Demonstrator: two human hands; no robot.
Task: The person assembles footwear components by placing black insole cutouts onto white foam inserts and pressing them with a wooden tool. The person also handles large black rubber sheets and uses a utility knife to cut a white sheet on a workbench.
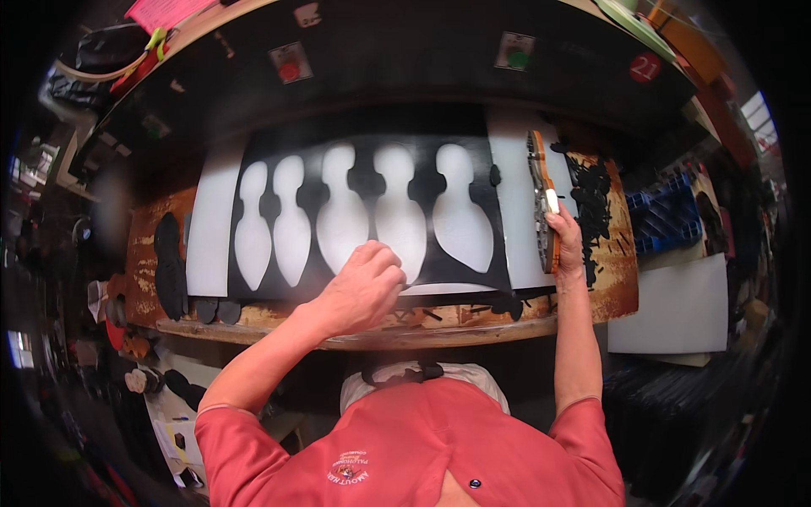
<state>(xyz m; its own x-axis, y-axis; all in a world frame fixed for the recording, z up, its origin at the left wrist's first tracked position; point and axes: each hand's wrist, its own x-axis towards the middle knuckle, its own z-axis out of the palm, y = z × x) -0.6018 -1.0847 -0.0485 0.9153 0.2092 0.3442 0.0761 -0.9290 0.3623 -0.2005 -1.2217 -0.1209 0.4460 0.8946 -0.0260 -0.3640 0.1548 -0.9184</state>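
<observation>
A black sheet [304, 152] with several sole-shaped cut-outs lies over a white board [215, 222] on the worn work table. My left hand [370, 279] is above the sheet's near edge, over the lower part of the middle cut-outs. Its fingers are curled, and whether they pinch anything is hidden. On the right, my right hand [566, 237] grips a cutting die [543, 203] with an orange rim, held on its edge over the white board. A black sole-shaped piece [170, 266] lies at the table's left end.
Behind the sheet rises a dark machine beam [405, 70] with a red button [289, 71] and a green button [518, 60]. Black offcuts [592, 196] are heaped at the table's right end. Beyond them are a blue plastic pallet [671, 215] and a white sheet [675, 310].
</observation>
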